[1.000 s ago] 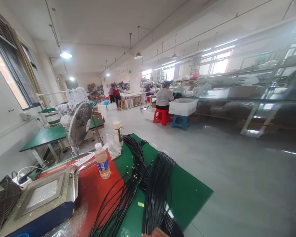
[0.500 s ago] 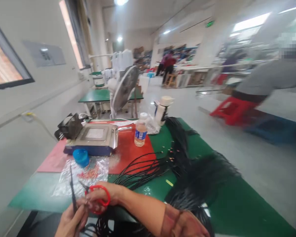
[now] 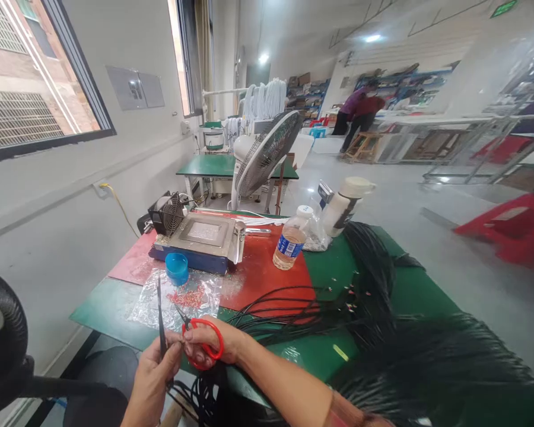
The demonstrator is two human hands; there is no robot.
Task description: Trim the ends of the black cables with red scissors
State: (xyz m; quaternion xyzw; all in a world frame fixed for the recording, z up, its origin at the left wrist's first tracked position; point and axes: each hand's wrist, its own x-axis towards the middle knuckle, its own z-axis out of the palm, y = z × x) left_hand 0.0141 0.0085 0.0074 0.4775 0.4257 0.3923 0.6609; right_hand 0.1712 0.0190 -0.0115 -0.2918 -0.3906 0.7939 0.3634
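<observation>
My left hand point(image 3: 152, 375) is closed round a thin black wire point(image 3: 159, 308) that sticks straight up from its fingers. My right hand point(image 3: 213, 343) grips red-handled scissors point(image 3: 203, 323), their blades pointing up-left beside the wire. Both hands meet at the near edge of the green table point(image 3: 102, 308). Loose black wires fan out from a thick bundle of black cables point(image 3: 374, 279) on the right. A clear plastic sheet with small red bits point(image 3: 191, 296) lies just beyond my hands.
On the red mat point(image 3: 267, 273) stand a blue cap point(image 3: 177, 268), a metal-topped machine point(image 3: 202, 237), a water bottle point(image 3: 288, 244) and a white flask point(image 3: 345, 204). A desk fan point(image 3: 267, 154) stands behind; a black fan point(image 3: 0, 332) sits at my left. People work far back.
The view has swung down and left from the room to the table. Both hands came into view with the scissors and wire and now sit slightly higher and steadier.
</observation>
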